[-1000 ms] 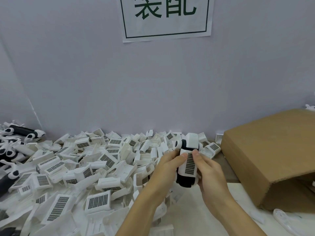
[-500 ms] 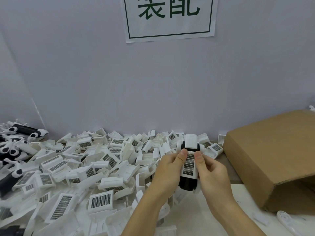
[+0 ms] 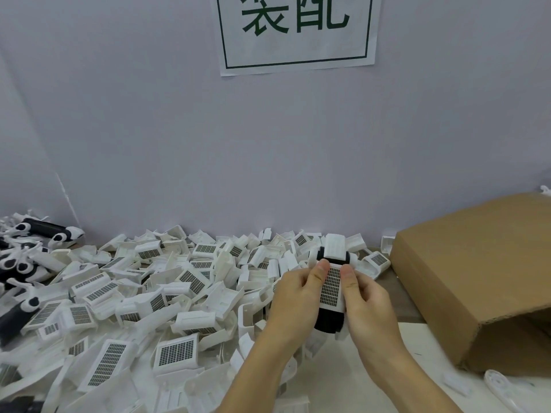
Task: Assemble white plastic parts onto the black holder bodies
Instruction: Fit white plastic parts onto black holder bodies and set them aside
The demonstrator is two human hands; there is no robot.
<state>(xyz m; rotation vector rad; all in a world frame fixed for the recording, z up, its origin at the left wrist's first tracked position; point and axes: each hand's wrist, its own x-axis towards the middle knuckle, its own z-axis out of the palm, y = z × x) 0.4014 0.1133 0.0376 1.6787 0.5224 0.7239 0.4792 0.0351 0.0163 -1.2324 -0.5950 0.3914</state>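
Both thumbs press flat on the gridded face of a white plastic part [image 3: 331,286], the left thumb on its left edge and the right thumb on its right edge, while the other fingers of each hand curl round behind and beneath, so the left hand [image 3: 293,296] and the right hand [image 3: 368,305] together grip one piece. That white part sits on a black holder body [image 3: 328,321], whose dark near end shows below the white face between the two palms; a black band also crosses the far end, above the thumbs, with another white section [image 3: 335,245] standing beyond it. The held assembly hangs above the tabletop, near the middle of the scene and slightly right, at the right margin of a big heap of loose white parts [image 3: 134,293], many showing dark gridded panels, which spreads left across the table to the near left corner. At the far left lie several black-and-white assembled pieces [image 3: 44,231]. Just right of the hands stands a cardboard box [image 3: 465,278], its open flap toward the near right. A bare strip of the white table [image 3: 417,365] shows near the box, with a small white piece [image 3: 501,386] lying at the near right. On the wall beyond hangs a white sign [image 3: 298,34] with green characters and a green border.
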